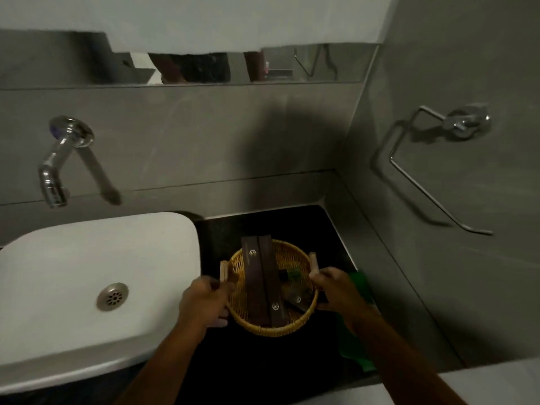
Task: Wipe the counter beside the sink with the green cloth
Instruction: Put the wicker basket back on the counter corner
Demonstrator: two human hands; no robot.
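Green cloth lies along the right edge of the dark counter, lower right of the frame, partly under our right forearm. At lower centre our left hand is clenched on the left wooden handle of a round wicker basket, and our right hand grips its right rim by the other handle. Inside the basket lie two long dark brown boxes and a few small sachets. To the left sits the white sink, with a chrome tap on the wall above it. A towel holder hangs on the wall at right.
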